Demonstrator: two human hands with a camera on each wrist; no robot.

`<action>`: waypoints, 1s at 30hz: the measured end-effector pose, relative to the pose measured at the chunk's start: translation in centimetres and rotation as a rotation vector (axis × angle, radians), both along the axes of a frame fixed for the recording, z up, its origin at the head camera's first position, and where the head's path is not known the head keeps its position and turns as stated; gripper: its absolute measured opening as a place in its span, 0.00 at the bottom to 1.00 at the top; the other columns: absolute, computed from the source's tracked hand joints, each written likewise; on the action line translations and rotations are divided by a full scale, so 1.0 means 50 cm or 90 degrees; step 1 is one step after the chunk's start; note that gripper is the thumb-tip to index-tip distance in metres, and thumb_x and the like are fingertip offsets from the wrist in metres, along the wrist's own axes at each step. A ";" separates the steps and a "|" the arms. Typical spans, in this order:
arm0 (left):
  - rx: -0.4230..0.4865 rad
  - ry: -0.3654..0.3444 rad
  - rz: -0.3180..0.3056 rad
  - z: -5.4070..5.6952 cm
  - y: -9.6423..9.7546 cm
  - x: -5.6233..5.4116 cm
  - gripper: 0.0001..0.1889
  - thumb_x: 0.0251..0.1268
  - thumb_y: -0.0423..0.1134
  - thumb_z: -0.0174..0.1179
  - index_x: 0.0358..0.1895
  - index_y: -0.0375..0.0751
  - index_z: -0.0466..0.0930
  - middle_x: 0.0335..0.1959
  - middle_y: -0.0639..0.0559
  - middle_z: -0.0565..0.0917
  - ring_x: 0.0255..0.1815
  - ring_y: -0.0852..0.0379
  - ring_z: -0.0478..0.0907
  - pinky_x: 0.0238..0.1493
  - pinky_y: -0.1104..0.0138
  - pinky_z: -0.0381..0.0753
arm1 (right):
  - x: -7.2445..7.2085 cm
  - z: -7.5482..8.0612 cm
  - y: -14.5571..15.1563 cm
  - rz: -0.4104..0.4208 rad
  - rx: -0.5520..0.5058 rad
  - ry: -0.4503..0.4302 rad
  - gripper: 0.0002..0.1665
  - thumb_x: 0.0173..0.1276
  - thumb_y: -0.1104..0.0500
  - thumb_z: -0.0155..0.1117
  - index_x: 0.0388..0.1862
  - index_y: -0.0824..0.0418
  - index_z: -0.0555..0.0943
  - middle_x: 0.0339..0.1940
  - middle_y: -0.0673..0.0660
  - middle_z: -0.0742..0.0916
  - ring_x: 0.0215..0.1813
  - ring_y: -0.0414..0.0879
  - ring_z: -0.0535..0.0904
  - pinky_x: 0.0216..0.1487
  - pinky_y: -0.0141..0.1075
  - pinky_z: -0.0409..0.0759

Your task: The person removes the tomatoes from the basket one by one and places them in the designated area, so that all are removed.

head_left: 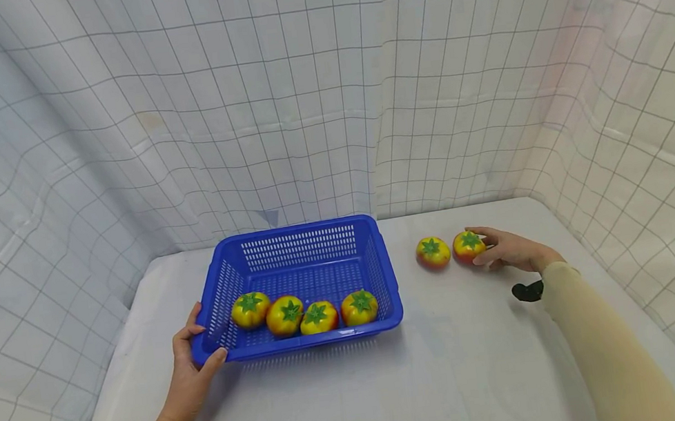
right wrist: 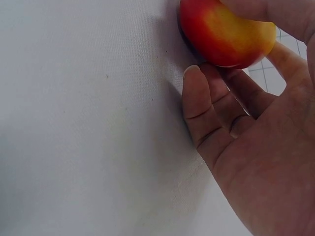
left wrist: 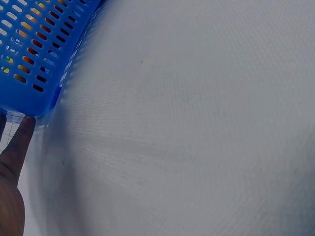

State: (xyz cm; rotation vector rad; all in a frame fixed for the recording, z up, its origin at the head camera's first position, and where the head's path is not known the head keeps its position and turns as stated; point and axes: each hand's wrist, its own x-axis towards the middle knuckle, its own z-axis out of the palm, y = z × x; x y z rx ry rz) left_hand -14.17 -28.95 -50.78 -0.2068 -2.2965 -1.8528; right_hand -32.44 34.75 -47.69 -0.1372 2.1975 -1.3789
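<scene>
My left hand point(head_left: 187, 380) grips the near left corner of a blue plastic basket point(head_left: 302, 343), thumb on the front rim and fingers along the left side. In the left wrist view, the thumb touches the basket's corner point(left wrist: 29, 98). Several yellow-red tomatoes with green star-shaped tops, one of them this tomato point(head_left: 285, 316), lie along the basket's front side. To the right of the basket, my right hand point(head_left: 509, 250) holds a tomato point(head_left: 467, 247) at the table surface, with the thumb and fingers about it in the right wrist view. Just left of it sits another tomato point(head_left: 433, 253).
A white cloth covers the table point(head_left: 455, 364). White grid-patterned curtains point(head_left: 300, 103) hang behind it and on both sides. The basket stands at the back, left of the middle, near the rear curtain.
</scene>
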 end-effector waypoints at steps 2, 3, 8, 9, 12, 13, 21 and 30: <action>0.000 0.000 0.000 0.000 0.000 0.000 0.26 0.75 0.27 0.54 0.63 0.50 0.50 0.85 0.55 0.39 0.83 0.43 0.37 0.60 0.85 0.63 | 0.000 0.000 0.000 -0.001 0.001 -0.001 0.57 0.66 0.58 0.72 0.85 0.52 0.48 0.80 0.72 0.53 0.68 0.61 0.62 0.56 0.41 0.76; 0.000 0.002 -0.001 0.000 0.001 0.000 0.26 0.75 0.27 0.54 0.63 0.50 0.50 0.85 0.54 0.39 0.83 0.44 0.37 0.60 0.85 0.63 | 0.000 0.000 0.000 0.000 0.000 0.000 0.57 0.66 0.58 0.72 0.85 0.52 0.48 0.80 0.72 0.53 0.68 0.62 0.62 0.56 0.41 0.76; 0.007 0.014 -0.007 -0.002 0.001 -0.002 0.26 0.74 0.25 0.53 0.62 0.50 0.50 0.85 0.54 0.39 0.83 0.47 0.38 0.62 0.84 0.61 | 0.001 -0.001 0.003 0.001 0.002 0.001 0.57 0.66 0.58 0.72 0.85 0.52 0.48 0.81 0.72 0.52 0.70 0.62 0.62 0.58 0.41 0.76; 0.008 0.016 -0.008 -0.002 0.001 -0.003 0.25 0.74 0.25 0.53 0.62 0.49 0.50 0.85 0.53 0.39 0.83 0.48 0.38 0.62 0.84 0.61 | 0.001 -0.001 0.003 0.001 0.004 0.001 0.57 0.66 0.58 0.72 0.85 0.52 0.49 0.81 0.72 0.52 0.70 0.62 0.62 0.58 0.41 0.75; 0.009 0.016 -0.009 -0.002 0.001 -0.003 0.25 0.74 0.25 0.53 0.62 0.50 0.50 0.85 0.54 0.39 0.83 0.48 0.38 0.62 0.84 0.61 | 0.002 -0.001 0.004 0.000 0.006 0.001 0.57 0.66 0.58 0.73 0.85 0.52 0.49 0.81 0.72 0.52 0.70 0.62 0.62 0.59 0.42 0.75; 0.010 0.015 -0.009 -0.002 0.001 -0.002 0.25 0.74 0.25 0.53 0.62 0.50 0.50 0.85 0.54 0.39 0.83 0.48 0.38 0.62 0.84 0.61 | 0.002 -0.001 0.005 -0.001 0.006 0.000 0.57 0.66 0.58 0.73 0.85 0.52 0.49 0.81 0.72 0.52 0.70 0.62 0.62 0.59 0.42 0.75; 0.006 0.009 -0.005 0.000 0.001 0.000 0.25 0.75 0.26 0.53 0.62 0.50 0.50 0.85 0.54 0.39 0.83 0.46 0.38 0.61 0.84 0.62 | 0.004 0.000 0.004 -0.009 0.004 -0.002 0.58 0.65 0.58 0.73 0.85 0.52 0.48 0.81 0.71 0.52 0.69 0.61 0.63 0.58 0.42 0.75; 0.014 0.011 -0.007 0.000 0.002 -0.002 0.25 0.74 0.26 0.53 0.62 0.50 0.50 0.85 0.54 0.39 0.83 0.45 0.38 0.61 0.84 0.63 | 0.007 0.003 0.006 -0.009 0.007 0.003 0.59 0.65 0.58 0.73 0.85 0.54 0.46 0.80 0.72 0.53 0.69 0.61 0.64 0.60 0.44 0.75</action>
